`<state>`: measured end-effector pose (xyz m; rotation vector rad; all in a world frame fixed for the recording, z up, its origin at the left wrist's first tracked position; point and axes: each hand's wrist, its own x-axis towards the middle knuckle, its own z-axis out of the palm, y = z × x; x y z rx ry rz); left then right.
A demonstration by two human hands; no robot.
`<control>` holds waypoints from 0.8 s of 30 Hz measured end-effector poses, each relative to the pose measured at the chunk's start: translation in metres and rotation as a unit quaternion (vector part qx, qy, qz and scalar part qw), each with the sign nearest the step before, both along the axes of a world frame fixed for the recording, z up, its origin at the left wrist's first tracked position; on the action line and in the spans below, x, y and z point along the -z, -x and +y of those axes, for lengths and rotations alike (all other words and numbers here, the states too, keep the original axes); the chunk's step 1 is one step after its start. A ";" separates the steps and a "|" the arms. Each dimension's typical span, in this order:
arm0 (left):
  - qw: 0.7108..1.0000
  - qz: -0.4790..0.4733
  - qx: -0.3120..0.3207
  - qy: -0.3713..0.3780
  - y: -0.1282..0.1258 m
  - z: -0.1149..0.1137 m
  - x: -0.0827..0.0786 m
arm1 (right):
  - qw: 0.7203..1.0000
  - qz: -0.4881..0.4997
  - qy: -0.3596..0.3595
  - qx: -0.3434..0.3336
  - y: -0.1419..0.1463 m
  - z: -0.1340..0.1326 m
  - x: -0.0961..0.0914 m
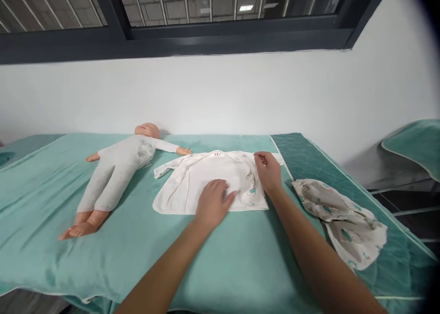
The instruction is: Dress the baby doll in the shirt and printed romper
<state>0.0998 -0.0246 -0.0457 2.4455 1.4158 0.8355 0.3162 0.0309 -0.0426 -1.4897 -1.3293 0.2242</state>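
Note:
A small white baby shirt (195,181) with a printed pattern lies spread open on the green bedding, its inner side up. My left hand (213,203) rests on the lower middle of the shirt, fingers stretched out and thumb apart. At the right side, by the sleeve, my right hand (268,171) pinches the shirt's fabric between thumb and fingers. One sleeve reaches out to the left, near the hand of a baby doll (120,160). That doll lies on its back, with a pale cloth body and bare feet.
Crumpled printed baby clothing (340,217) lies on the darker quilted mat (388,254) at the right. Behind the bed (233,263) runs a white wall (220,94) below a dark-framed barred window (233,39). Another piece of green fabric (415,144) shows at the far right.

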 end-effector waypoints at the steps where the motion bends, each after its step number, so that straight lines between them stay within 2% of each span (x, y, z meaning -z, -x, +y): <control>1: 1.000 -0.012 0.001 0.014 -0.016 -0.004 0.000 | 1.000 0.013 0.018 0.013 0.002 0.007 -0.003; 4: 1.000 -0.014 -0.003 0.022 -0.054 -0.011 0.001 | 0.996 -0.018 0.090 -0.006 0.005 0.020 -0.003; 6: 1.000 -0.010 0.004 0.018 -0.066 -0.013 0.002 | 0.990 -0.050 0.121 -0.044 0.007 0.023 0.000; 11: 0.999 -0.019 0.023 0.014 -0.063 -0.016 0.002 | 0.983 -0.048 0.136 -0.112 0.014 0.023 -0.001; 15: 0.993 -0.056 0.051 -0.086 -0.065 -0.023 0.003 | 0.987 0.029 0.119 -0.099 0.010 0.030 -0.012; 18: 0.985 -0.003 0.094 -0.142 -0.077 -0.031 0.000 | 0.987 0.084 0.119 -0.063 -0.007 0.038 -0.009; 21: 0.972 0.080 0.167 -0.146 -0.088 -0.039 -0.005 | 0.981 0.114 0.142 -0.061 -0.027 0.045 0.005; 24: 0.955 0.099 0.242 -0.137 -0.092 -0.043 -0.009 | 0.978 0.125 0.153 -0.067 -0.038 0.045 0.016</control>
